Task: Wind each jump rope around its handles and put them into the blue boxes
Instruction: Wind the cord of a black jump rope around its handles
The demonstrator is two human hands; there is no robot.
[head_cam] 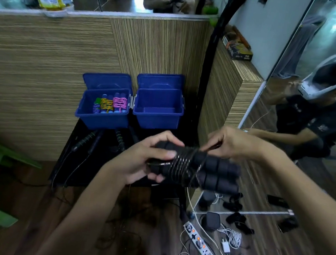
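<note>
Head view. A pair of black ribbed foam jump-rope handles point(210, 173) is held side by side at the centre of the frame, above the front edge of a dark low table point(97, 161). The long axis of the pair runs from about 9 o'clock to about 3 o'clock, tilted slightly down to the right. A black-and-silver speckled rope point(182, 164) is seen wound in several close turns around the middle of the handles, with one strand crossing diagonally over the turns.

The left hand point(138, 161) is clamped on the left end of the handles, thumb laid on top and fingers curled beneath. The right hand point(229, 142) sits at about 1 o'clock from the coil; its thumb and fingertips are pinched on what is judged to be the free rope end, just above the wraps. The frame is motion-blurred there, so the strand in the pinch is not sharply resolved.

Two open blue plastic boxes point(156, 113) stand at 12 o'clock from the handles, well apart from them, at the back of the table. The left box holds wound coloured ropes point(111, 104); the right box appears empty. Further black handles point(120, 139) lie on the table below the boxes.

Judgement: winding is nearly finished; tucking the end is likely next. The left hand is nearer the boxes.
</note>
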